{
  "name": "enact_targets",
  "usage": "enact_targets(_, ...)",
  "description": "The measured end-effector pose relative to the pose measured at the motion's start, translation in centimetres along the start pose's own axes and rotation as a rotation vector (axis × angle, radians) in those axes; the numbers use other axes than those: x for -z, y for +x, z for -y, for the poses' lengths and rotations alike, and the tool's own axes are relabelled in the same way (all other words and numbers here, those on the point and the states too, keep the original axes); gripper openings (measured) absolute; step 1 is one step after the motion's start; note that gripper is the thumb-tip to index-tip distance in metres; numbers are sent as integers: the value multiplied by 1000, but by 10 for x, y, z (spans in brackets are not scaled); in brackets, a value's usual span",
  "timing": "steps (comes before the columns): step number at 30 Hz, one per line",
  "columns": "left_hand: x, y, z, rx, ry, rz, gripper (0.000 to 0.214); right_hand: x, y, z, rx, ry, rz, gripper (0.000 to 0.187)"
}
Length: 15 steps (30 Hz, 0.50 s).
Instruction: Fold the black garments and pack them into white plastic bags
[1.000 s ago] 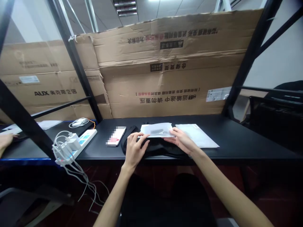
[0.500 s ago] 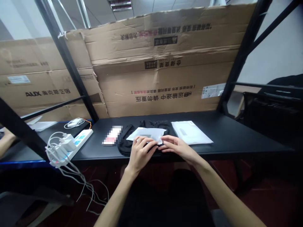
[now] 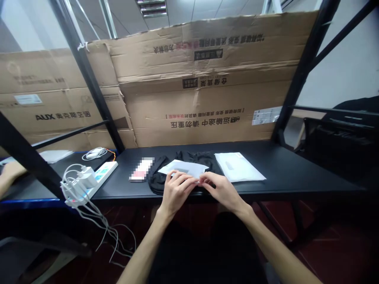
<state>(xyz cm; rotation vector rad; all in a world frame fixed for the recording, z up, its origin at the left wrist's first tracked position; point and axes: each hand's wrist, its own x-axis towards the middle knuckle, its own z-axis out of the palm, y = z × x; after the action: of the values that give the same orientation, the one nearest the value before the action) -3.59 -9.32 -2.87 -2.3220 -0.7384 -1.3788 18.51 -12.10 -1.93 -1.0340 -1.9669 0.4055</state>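
Observation:
My left hand [image 3: 175, 192] and my right hand [image 3: 219, 190] meet at the near edge of a clear plastic bag [image 3: 183, 167], fingertips pinching that edge. The bag lies flat on a black garment [image 3: 183, 157] spread on the black table [image 3: 296, 173]. Both hands sit close together at the table's front edge, fingers curled onto the bag.
A phone [image 3: 141, 169] lies left of the garment. Another clear bag [image 3: 238, 166] lies to the right. A white power strip [image 3: 91, 177] with plugs and dangling cables sits at the left. Cardboard sheets [image 3: 207, 86] wall the back. Another person's hand [image 3: 8, 173] shows at far left.
The bag has come down and toward me, from held near the back of the garment to lying flat. Both hands drew closer together at its near edge.

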Motion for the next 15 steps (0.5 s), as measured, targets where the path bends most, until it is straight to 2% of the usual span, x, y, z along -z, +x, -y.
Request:
enact_targets(5,1,0,3,-14,5,12,8,-2,2,-3,130,-175,-71,14)
enact_targets(9,4,2,2,-16,23,4,8,-3,5,-2,325,-322,-204,18)
enact_targets(12,7,5,3,-10,34,-26,6,-5,7,-4,466,-399,-251,20)
enact_targets(15,10,5,7,-9,55,-40,3,-9,9,-9,512,-475,-309,20)
